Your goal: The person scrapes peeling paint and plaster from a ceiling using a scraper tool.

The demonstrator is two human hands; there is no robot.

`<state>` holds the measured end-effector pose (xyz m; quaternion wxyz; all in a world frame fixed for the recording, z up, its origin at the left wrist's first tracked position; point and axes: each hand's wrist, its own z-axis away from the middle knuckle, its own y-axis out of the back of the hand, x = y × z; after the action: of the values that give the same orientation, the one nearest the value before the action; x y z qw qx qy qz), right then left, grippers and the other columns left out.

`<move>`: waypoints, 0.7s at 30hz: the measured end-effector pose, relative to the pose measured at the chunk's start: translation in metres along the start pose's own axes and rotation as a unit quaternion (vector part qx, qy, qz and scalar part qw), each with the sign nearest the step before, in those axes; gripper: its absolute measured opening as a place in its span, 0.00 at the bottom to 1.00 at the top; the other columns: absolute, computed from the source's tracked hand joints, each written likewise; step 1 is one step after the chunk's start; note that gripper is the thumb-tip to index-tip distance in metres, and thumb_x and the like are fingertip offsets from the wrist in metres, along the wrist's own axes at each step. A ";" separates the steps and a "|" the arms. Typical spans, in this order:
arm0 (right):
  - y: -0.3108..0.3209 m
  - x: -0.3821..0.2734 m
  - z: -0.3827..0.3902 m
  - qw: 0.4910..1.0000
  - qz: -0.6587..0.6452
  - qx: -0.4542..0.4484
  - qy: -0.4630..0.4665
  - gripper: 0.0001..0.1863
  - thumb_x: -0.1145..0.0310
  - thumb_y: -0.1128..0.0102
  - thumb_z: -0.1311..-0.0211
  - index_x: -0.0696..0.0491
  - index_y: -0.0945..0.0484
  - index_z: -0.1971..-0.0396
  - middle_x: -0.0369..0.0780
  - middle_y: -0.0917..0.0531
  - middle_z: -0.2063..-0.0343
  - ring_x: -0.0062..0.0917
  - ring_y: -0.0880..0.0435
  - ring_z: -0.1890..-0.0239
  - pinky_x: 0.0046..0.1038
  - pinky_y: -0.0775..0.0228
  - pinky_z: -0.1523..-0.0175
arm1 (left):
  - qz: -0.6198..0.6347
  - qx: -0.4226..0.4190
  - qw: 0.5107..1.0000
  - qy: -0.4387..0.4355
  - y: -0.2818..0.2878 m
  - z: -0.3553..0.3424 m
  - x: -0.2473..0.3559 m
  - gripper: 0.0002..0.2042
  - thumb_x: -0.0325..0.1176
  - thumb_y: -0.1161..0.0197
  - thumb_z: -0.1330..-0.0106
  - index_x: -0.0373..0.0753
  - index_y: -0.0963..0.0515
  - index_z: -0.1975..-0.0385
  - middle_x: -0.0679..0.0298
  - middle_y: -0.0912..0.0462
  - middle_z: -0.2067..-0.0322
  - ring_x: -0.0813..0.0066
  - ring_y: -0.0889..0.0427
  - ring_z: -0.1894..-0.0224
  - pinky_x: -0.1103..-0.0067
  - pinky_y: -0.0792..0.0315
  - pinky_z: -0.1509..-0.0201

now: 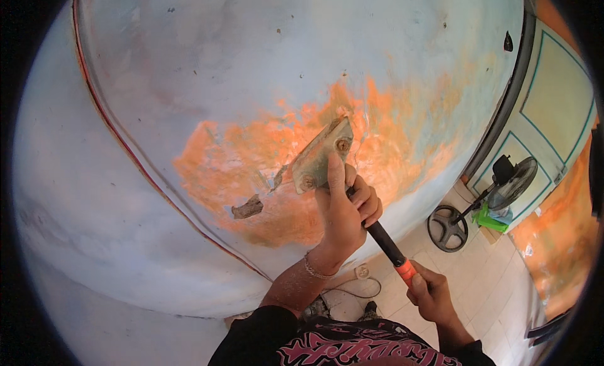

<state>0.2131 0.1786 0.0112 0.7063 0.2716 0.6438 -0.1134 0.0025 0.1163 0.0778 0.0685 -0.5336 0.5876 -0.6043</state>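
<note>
Both my hands hold a long-handled scraper [321,153] against a pale blue wall [251,57]. Its flat, worn head carries two round screws, and the blade edge lies on or very near an orange patch [390,139] where the pale coat is gone. My left hand [345,218] is closed round the black handle just below the head, with the thumb pressed on the head. Lower down, my right hand [433,295] grips the handle's end by an orange band [406,270]. A ragged grey-brown hollow or chip [247,207] shows on the wall left of the head.
A thin reddish cord or pipe [135,155] runs down the wall at left. On the tiled floor [484,271] at right stand a fan [513,182], tipped over, and a bright green item [492,219]. A cable [371,290] lies near my feet.
</note>
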 end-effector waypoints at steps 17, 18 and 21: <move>-0.027 -0.012 -0.009 0.997 -0.026 -0.007 0.068 0.31 0.48 0.58 0.33 0.63 0.31 0.48 0.27 0.37 0.87 0.09 0.41 0.87 0.15 0.52 0.82 | -0.032 -0.020 0.999 -0.037 -0.010 -0.002 0.030 0.22 0.53 0.56 0.31 0.47 0.45 0.83 0.74 0.49 0.91 0.86 0.51 0.93 0.84 0.53 0.91; -0.024 -0.011 -0.008 0.997 -0.028 -0.005 0.069 0.31 0.48 0.58 0.33 0.63 0.31 0.48 0.27 0.37 0.87 0.09 0.41 0.87 0.15 0.52 0.82 | -0.017 -0.005 1.000 -0.025 -0.011 -0.001 0.030 0.21 0.52 0.56 0.31 0.47 0.45 0.82 0.74 0.48 0.91 0.86 0.51 0.93 0.84 0.54 0.91; -0.006 -0.008 0.001 1.000 0.005 -0.022 0.013 0.24 0.54 0.58 0.32 0.59 0.28 0.49 0.30 0.31 0.86 0.12 0.34 0.84 0.18 0.43 0.78 | 0.002 0.015 1.000 -0.011 -0.006 0.007 0.015 0.21 0.51 0.55 0.30 0.47 0.45 0.82 0.74 0.48 0.91 0.86 0.51 0.93 0.84 0.54 0.91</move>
<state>0.2096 0.1720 0.0177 0.7043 0.2605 0.6540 -0.0919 0.0051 0.1033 0.0892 0.0842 -0.5384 0.5785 -0.6070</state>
